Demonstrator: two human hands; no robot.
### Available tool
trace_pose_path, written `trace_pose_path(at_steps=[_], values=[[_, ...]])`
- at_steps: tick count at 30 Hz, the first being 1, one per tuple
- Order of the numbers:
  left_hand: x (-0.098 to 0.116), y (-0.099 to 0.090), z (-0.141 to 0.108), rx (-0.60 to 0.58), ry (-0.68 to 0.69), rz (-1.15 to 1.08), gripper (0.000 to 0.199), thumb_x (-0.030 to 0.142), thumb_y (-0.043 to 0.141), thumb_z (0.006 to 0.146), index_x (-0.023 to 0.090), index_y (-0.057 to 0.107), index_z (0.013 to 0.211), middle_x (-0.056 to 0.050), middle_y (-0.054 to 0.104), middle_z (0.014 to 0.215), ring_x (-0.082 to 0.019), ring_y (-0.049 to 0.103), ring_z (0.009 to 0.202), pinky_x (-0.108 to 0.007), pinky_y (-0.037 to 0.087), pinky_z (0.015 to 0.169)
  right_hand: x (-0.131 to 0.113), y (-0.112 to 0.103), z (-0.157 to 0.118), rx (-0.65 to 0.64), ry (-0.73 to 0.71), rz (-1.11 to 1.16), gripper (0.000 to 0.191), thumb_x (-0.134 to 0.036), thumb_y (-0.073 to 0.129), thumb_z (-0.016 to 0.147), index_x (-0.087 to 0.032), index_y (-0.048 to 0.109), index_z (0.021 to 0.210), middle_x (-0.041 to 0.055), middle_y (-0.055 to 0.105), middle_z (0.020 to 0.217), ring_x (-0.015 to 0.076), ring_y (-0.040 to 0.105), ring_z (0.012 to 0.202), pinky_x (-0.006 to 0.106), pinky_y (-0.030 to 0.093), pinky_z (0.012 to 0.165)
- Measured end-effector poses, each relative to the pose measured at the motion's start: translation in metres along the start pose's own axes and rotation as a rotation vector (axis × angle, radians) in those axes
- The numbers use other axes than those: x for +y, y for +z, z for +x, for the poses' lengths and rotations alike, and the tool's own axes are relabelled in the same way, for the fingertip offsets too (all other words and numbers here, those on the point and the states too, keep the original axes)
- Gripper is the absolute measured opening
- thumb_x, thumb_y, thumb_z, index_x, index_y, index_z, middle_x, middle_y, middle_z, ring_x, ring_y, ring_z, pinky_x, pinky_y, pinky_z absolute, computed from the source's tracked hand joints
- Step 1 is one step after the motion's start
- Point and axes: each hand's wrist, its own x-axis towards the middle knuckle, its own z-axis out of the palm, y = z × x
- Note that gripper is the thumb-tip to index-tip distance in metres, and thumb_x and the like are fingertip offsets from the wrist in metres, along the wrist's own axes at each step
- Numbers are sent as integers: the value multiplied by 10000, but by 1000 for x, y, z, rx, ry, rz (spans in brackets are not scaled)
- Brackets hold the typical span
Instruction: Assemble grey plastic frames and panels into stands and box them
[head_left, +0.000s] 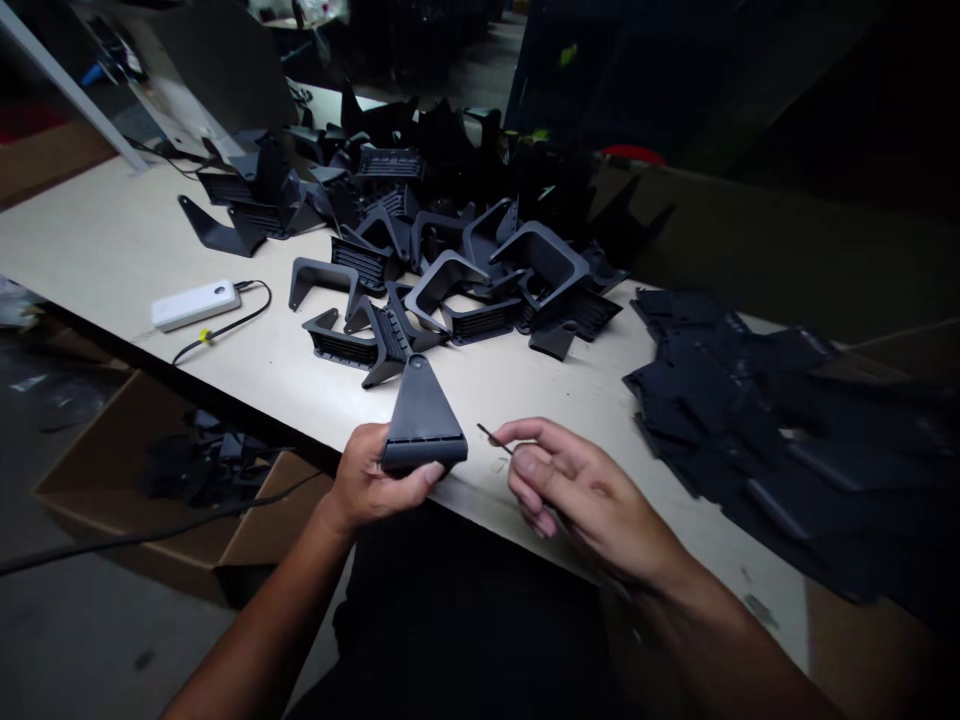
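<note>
My left hand (375, 478) is closed around a dark grey plastic bracket (424, 408), held above the table's near edge. The bracket's tapered side, with a hole near its tip, points away from me, and my thumb lies along its ridged lower edge. To the right, my right hand (566, 482) pinches a thin dark strip (491, 436) between thumb and forefinger. The strip's free end points toward the bracket without touching it; I cannot make out exactly what it is. Just beyond my hands lie similar U-shaped brackets (442, 285) in a loose heap.
The pale table (255, 372) carries a white power bank (195, 305) with a black cable at left. Flat dark plastic panels (750, 420) are piled on the right. Below the table's left edge stands a cardboard box (97, 470) holding dark pieces.
</note>
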Motion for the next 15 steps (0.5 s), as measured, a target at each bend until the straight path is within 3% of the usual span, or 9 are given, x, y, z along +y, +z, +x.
trace_pose_path(at_steps=[4, 7, 12, 14, 15], values=[[-1, 4, -5, -17, 40, -89, 304, 414, 678, 892, 150, 714, 746, -8, 622, 570, -145, 572, 523, -259, 481, 540, 18, 17, 11, -3, 39, 159, 352, -509, 716, 959, -207, 619, 1112, -89, 437, 667, 41, 247, 462, 171, 235, 427], [1, 5, -5, -49, 61, -107, 303, 421, 688, 879, 153, 706, 738, -4, 605, 565, -135, 541, 501, -255, 463, 531, 18, 21, 14, 87, -41, 83, 371, -552, 712, 950, -198, 629, 1026, -87, 421, 648, 51, 225, 475, 192, 166, 430], [-2, 2, -14, -67, -16, -51, 328, 456, 680, 866, 162, 723, 726, -31, 640, 606, -170, 606, 562, -266, 510, 571, -7, 2, 22, 222, -216, -339, 364, -539, 591, 1029, -189, 689, 1042, -37, 511, 681, 103, 396, 557, 235, 302, 510], [-8, 2, -24, 39, -71, 8, 321, 483, 719, 817, 168, 756, 766, -51, 682, 662, -197, 645, 606, -278, 540, 581, -32, -10, 30, 266, -325, -572, 343, -492, 533, 1061, -202, 715, 1067, 1, 611, 760, 139, 516, 652, 257, 387, 593], [-12, 3, -29, 146, -108, 47, 328, 495, 759, 769, 171, 778, 814, -69, 715, 723, -219, 671, 654, -298, 566, 615, -48, -16, 36, 291, -402, -682, 323, -459, 522, 1065, -208, 726, 1067, 19, 662, 815, 162, 573, 716, 273, 425, 650]])
